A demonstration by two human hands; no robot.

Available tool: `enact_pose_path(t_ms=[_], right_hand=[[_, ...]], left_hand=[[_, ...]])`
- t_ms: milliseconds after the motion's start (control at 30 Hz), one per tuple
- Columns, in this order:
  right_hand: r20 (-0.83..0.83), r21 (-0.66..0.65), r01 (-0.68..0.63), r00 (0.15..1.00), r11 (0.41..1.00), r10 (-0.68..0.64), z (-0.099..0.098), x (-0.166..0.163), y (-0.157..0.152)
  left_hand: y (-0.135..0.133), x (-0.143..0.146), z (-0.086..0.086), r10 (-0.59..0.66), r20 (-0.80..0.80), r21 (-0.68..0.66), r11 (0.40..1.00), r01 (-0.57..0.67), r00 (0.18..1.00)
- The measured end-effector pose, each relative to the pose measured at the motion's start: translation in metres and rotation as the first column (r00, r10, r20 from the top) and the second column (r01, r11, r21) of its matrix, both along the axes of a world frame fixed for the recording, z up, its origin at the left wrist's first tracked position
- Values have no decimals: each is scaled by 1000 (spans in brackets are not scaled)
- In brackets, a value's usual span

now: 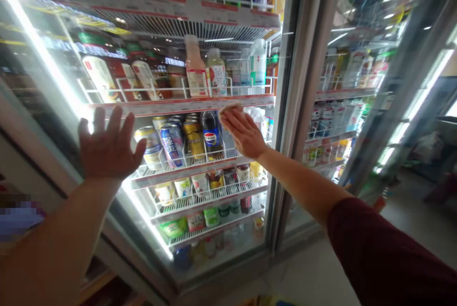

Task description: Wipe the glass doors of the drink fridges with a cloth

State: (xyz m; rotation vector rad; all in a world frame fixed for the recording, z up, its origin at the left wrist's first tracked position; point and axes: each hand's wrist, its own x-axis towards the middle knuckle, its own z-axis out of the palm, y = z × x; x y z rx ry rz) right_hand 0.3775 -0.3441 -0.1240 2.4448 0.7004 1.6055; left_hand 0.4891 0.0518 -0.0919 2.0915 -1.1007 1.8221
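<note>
My left hand [109, 149] is raised before the left side of a glass cooler door [228, 268], palm forward and fingers spread. Nothing is in it; whether it touches the pane I cannot tell. My right hand [246, 134] lies flat against the same pane, right of the middle, over a pale cloth [228, 108] whose edge shows past the fingertips. Most of the cloth is hidden under the palm. Behind the glass, between the hands, stand a cola bottle [211, 137], gold cans [193, 139] and a blue-and-white can [173, 144].
Drink bottles [196, 70] line the wire shelves above. A metal door frame [303, 82] runs upright to the right. Beyond it is a second cooler door with more bottles [326, 115]. Pale floor [307, 272] shows at the bottom right.
</note>
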Motion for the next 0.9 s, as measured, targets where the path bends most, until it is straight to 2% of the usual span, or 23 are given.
enact_pose_path(t_ms=[67, 100, 167, 233, 300, 333, 433, 500, 533, 633, 700, 767, 833, 900], right_hand=[[5, 89, 33, 999, 995, -34, 1, 0, 2], [-29, 77, 27, 999, 997, -25, -5, -1, 4], [-152, -56, -34, 988, 998, 25, -23, -5, 8], [-275, -217, -121, 960, 969, 58, -34, -8, 8], [-285, -260, -133, 957, 956, 56, -29, -8, 6], [-237, -221, -99, 971, 970, 45, -21, -7, 5], [-47, 11, 25, 999, 1000, -25, 4, -2, 5], [-30, 70, 54, 998, 996, -52, 6, -1, 9], [-61, 34, 40, 997, 999, -38, 1, -1, 11], [-223, -215, -89, 974, 972, 40, -19, -5, 15], [-277, -299, -139, 959, 944, 54, -19, -6, 14], [-220, -224, -83, 975, 971, 33, -6, -4, 12], [-107, -56, -3, 994, 998, -3, 10, -2, 12], [-30, 74, 36, 999, 997, -34, 14, 1, 15]], left_hand=[[1, 1, 0, -5, -17, -2, 1000, 5, 1000], [1, 1, -1, -7, -27, -5, 1000, 7, 1000], [1, 1, -1, -12, -52, -13, 1000, 12, 999], [1, 1, -2, -20, -79, -27, 999, 18, 997], [0, 0, -1, -22, -100, -34, 999, 19, 995], [0, 0, -1, -23, -106, -37, 999, 19, 994], [-1, -1, -1, -28, -102, -34, 999, 25, 994], [0, 0, 0, -33, -87, -27, 999, 31, 996], [0, 0, 0, -36, -74, -23, 999, 34, 997], [0, 1, -1, -27, -53, -5, 1000, 27, 998], [1, 1, -1, -9, -51, 1, 1000, 9, 999], [0, 1, -1, 1, -39, -3, 1000, -1, 999], [0, 1, -1, 3, -12, -5, 1000, -3, 1000], [0, 1, -1, 7, 16, 3, 1000, -7, 1000]])
